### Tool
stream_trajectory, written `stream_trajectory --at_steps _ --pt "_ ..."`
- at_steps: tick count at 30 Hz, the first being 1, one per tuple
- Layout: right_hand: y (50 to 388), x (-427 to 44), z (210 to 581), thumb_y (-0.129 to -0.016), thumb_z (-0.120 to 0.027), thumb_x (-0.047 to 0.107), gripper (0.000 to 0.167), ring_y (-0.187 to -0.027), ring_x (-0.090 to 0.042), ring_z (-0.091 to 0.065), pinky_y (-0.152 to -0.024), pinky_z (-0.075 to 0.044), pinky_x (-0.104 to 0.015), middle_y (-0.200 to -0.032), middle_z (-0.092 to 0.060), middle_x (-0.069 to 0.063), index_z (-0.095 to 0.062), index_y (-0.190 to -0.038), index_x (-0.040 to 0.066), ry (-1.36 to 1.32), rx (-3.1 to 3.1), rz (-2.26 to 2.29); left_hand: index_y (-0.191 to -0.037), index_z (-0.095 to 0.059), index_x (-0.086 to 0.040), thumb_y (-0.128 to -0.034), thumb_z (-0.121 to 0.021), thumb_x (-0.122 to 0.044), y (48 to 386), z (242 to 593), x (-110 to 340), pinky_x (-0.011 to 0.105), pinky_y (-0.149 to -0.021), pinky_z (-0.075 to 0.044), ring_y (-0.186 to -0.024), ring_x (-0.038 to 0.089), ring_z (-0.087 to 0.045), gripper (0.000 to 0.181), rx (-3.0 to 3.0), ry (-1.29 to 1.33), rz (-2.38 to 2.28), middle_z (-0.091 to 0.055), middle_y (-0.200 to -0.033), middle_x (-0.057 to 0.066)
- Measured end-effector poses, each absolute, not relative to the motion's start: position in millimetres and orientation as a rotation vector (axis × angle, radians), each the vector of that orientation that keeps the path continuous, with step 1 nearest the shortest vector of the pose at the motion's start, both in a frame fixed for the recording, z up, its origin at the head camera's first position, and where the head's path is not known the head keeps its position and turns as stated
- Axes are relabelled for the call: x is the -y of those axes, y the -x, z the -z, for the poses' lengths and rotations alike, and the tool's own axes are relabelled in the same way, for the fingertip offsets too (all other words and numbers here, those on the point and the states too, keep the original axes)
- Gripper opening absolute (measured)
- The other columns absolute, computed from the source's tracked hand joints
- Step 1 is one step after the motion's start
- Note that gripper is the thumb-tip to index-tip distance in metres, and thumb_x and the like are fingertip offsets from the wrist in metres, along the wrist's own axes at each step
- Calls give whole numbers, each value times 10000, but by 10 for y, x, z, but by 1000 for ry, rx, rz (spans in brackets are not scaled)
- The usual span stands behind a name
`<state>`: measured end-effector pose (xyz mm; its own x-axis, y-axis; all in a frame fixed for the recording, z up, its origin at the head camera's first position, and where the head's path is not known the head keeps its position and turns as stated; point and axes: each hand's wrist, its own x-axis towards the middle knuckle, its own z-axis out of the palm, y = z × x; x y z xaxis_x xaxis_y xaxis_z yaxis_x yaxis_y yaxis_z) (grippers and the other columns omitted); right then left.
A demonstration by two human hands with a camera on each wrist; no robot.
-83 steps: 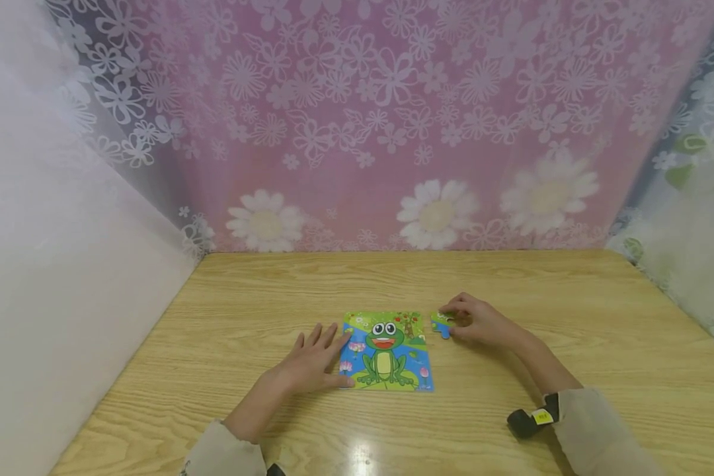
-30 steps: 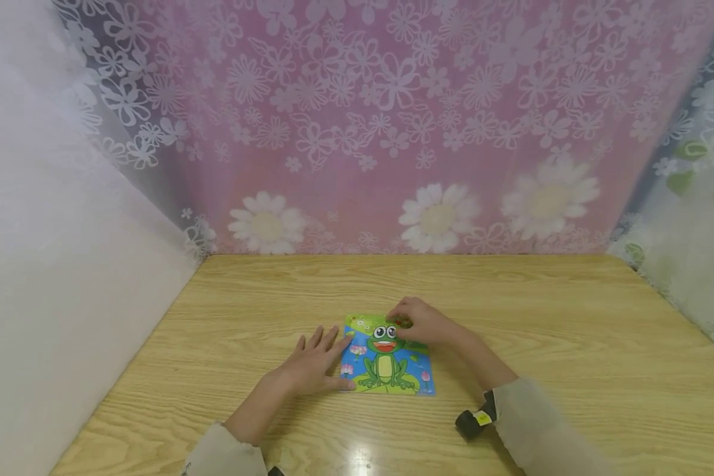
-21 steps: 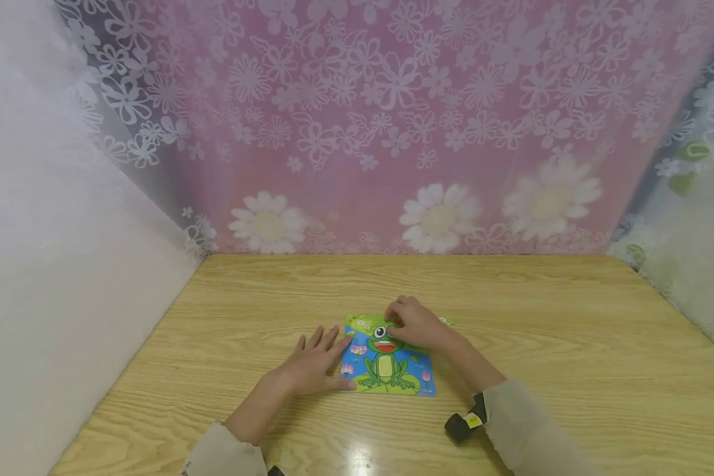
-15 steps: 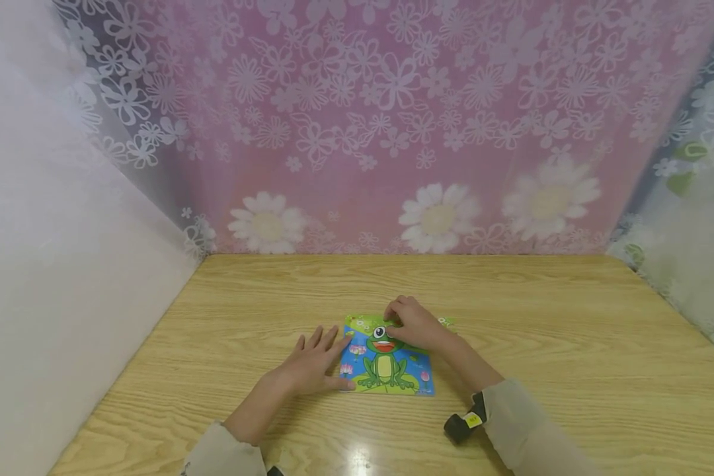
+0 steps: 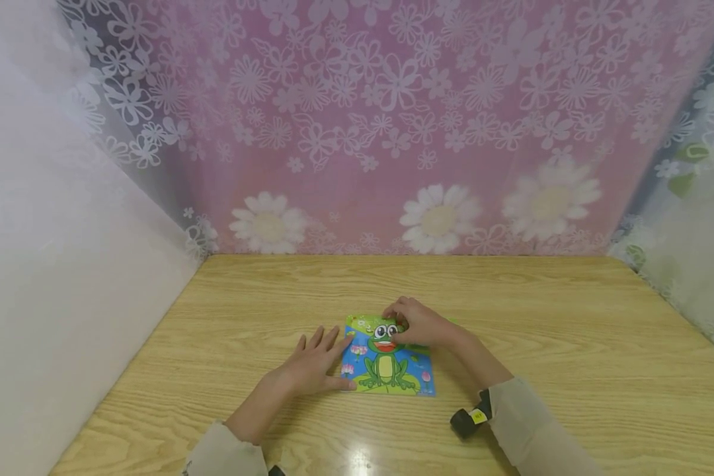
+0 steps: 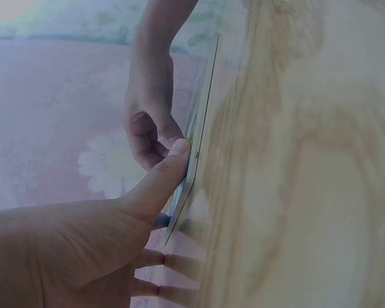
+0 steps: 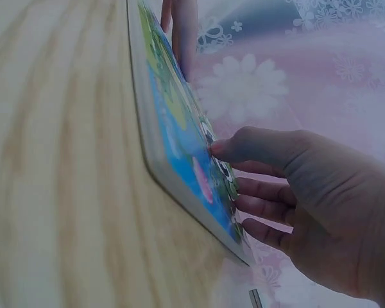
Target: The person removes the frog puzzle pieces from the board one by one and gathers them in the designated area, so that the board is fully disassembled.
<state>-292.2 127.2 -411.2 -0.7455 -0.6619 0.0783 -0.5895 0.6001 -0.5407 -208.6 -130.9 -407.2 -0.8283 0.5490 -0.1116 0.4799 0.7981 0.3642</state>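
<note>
A square frog jigsaw puzzle lies flat on the table, its picture in green and blue. My left hand rests along its left edge with fingers spread; in the left wrist view the thumb presses on the board's edge. Over the puzzle's upper right corner, my right hand pinches at a puzzle piece, thumb beside the frog's eye and fingers at the far edge. The right wrist view shows its fingertips against the puzzle's face. Most of that piece is hidden under the hand.
The wooden table extends around the puzzle. A pink flowered curtain hangs behind, with a pale sheet on the left. A black device is strapped to the right wrist.
My right hand laid a loose piece to the puzzle's right, then moved left onto the upper right corner. Its thumb has since shifted off the frog's eye. My left hand stays put.
</note>
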Motion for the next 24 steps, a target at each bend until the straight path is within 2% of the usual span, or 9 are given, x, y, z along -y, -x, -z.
stream_trajectory --at_steps 24 --pt "2958 -1319 4180 -839 -678 252 391 -838 -160 -441 -703 -424 -313 -1016 -503 -3 -618 -1177 64 1102 -2673 884 -1470 -223 -101 -826 -562 -569 2076 4057 1313 627 -1004 -78 -1331 441 -49 865 -2770 -808 -474 -115 -1491 208"
